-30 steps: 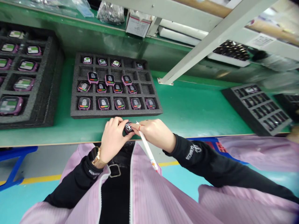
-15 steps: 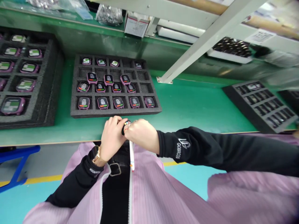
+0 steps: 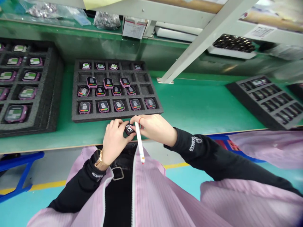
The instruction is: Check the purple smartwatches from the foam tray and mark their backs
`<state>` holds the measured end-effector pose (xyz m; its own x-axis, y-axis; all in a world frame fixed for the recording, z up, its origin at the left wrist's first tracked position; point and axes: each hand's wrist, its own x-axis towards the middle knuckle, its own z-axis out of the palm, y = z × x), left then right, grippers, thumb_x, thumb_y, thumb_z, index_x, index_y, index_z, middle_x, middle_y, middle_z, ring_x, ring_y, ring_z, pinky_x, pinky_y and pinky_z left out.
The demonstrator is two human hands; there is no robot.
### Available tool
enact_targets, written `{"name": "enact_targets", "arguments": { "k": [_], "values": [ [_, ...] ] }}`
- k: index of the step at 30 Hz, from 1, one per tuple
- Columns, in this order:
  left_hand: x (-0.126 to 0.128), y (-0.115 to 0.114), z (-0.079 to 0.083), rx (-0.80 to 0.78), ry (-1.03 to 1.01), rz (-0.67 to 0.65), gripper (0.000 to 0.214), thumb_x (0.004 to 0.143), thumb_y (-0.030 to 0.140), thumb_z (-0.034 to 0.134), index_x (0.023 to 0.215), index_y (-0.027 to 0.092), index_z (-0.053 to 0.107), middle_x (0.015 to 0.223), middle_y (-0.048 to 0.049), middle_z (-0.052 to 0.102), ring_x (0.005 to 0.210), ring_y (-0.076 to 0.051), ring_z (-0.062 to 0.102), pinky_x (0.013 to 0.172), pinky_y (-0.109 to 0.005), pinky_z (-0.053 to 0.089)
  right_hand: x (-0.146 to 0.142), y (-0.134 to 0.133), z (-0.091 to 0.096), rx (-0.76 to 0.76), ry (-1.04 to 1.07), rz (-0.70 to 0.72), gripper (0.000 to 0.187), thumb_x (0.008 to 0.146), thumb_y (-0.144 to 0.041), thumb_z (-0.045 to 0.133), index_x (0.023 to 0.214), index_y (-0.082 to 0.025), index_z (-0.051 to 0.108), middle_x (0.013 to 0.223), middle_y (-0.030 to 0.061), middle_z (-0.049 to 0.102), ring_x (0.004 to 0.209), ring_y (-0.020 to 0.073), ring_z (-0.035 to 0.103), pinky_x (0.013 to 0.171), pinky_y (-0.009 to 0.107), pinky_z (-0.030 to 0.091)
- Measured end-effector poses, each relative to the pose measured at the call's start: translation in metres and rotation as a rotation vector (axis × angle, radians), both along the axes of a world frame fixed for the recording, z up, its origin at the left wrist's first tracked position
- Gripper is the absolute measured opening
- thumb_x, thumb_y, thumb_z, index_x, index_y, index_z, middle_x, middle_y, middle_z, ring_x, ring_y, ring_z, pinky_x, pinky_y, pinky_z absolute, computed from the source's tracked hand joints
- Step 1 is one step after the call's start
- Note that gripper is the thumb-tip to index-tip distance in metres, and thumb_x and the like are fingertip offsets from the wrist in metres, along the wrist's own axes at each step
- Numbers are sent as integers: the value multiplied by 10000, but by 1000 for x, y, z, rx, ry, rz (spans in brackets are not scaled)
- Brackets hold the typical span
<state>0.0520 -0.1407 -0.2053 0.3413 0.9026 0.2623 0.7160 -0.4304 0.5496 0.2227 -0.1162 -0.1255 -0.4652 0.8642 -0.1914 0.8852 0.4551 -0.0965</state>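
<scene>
My left hand (image 3: 115, 137) is closed around the edge of a small smartwatch (image 3: 129, 128), its lit dark screen turned up at the table's front edge. The screen shows white marks like a clock dial. A slim white pen-like stick (image 3: 140, 143) is held in my right hand (image 3: 151, 127), slanting down toward my body. The right fingertips are at the watch's right side, partly covering it. Just beyond my hands lies a black foam tray (image 3: 113, 117) with several purple-cased watches (image 3: 103, 106), some in compartments and some resting across the dividers.
Stacked foam trays (image 3: 50, 94) with more watches stand at the left. Another foam tray (image 3: 251, 107) lies tilted at the right. A white metal post (image 3: 189, 47) rises from the green table (image 3: 189, 104). The shelf behind holds a small box (image 3: 134, 27) and bagged parts (image 3: 107, 20).
My right hand has turned and opened out from over the watch, uncovering its screen. Coloured icons have given way to a dial-like face. The white stick has swung slightly right.
</scene>
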Motion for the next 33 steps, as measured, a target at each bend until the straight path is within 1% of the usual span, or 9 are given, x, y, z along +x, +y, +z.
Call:
{"name": "enact_targets", "arguments": {
  "k": [4,7,12,15,18,23,26,30,33],
  "values": [
    [1,0,0,-18,6,10,356,880,395,742,1165,194,672,1065,-82,612,1003,-262,581,845,-398,470,20,-2,-40,-26,389,-46,143,941,-231,741,1051,-159,685,922,35,713,713,148,639,678,235,432],
    [1,0,0,-13,14,15,357,880,392,744,1165,189,675,1065,-83,611,1007,-262,583,854,-396,470,23,-5,-57,-22,502,-57,115,937,-162,730,1036,-145,675,921,37,673,728,144,618,706,233,446],
    [2,0,0,-7,22,22,391,867,389,759,1192,183,685,1052,-77,611,984,-258,577,852,-400,470,9,-11,-49,-3,337,-93,17,996,-160,639,1013,-161,643,940,48,664,762,183,642,658,258,402],
    [2,0,2,2,16,30,380,856,372,772,1175,179,696,1043,-76,613,973,-256,580,841,-395,470,0,-14,-42,-20,162,-112,68,1040,-196,558,1038,-157,613,952,75,683,759,223,667,613,292,364],
    [3,0,2,13,14,37,365,854,355,775,1161,173,701,1042,-79,619,967,-256,586,830,-390,470,-2,-14,-46,-34,137,-84,60,1036,-172,520,1032,-153,577,974,97,686,798,246,684,616,303,368],
    [4,0,2,38,35,29,400,858,348,770,1199,158,687,1050,-91,627,975,-266,593,822,-393,470,1,-17,-69,64,375,-237,76,1024,-151,452,999,-187,513,863,55,674,750,227,680,630,283,393],
    [4,1,2,26,42,27,416,853,354,777,1210,163,683,1061,-93,628,981,-270,591,829,-397,469,1,-20,-75,119,494,-313,88,1005,-184,431,947,-209,492,840,57,667,730,226,666,608,280,389],
    [2,1,2,-12,42,24,486,848,407,781,1253,163,666,1085,-102,638,994,-277,587,847,-408,474,0,-23,-65,161,754,-426,116,997,-269,430,910,-216,487,770,38,618,648,192,606,602,272,409],
    [-3,0,5,-66,-53,-6,600,865,410,766,1389,184,579,1196,-114,639,1083,-276,590,930,-420,475,-1,-26,-50,22,996,-467,198,1007,-374,482,898,-211,510,730,11,563,606,155,533,580,253,411]
  ]
}}
